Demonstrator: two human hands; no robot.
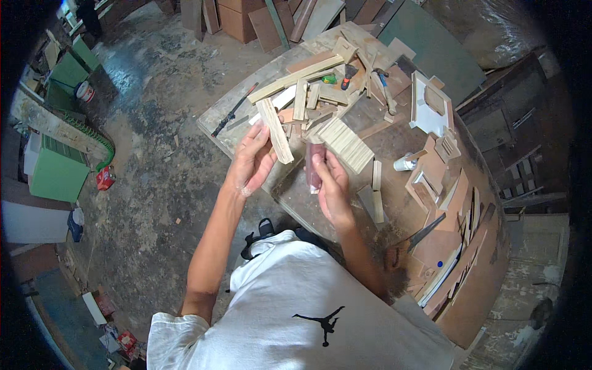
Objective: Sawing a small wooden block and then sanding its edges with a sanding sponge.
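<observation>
My left hand [251, 157] is closed round a pale strip of wood [276, 132], held tilted above the near edge of the workbench [293, 194]. To its right, my right hand [333, 185] grips a piece of reddish-brown sandpaper [314, 165] that looks folded or wrapped into a block shape. The sandpaper and the strip are apart. Just beyond the sandpaper lies a stack of pale wood strips [345, 145] set side by side. More loose strips [300, 98] lie in a pile past my left hand.
A hammer [385, 92], a handsaw [425, 233] and a white container [404, 163] rest on the bench among wood offcuts. A long thin dark tool [233, 111] lies near its left edge. Green cabinets [58, 169] and a red packet [105, 177] are off to the left.
</observation>
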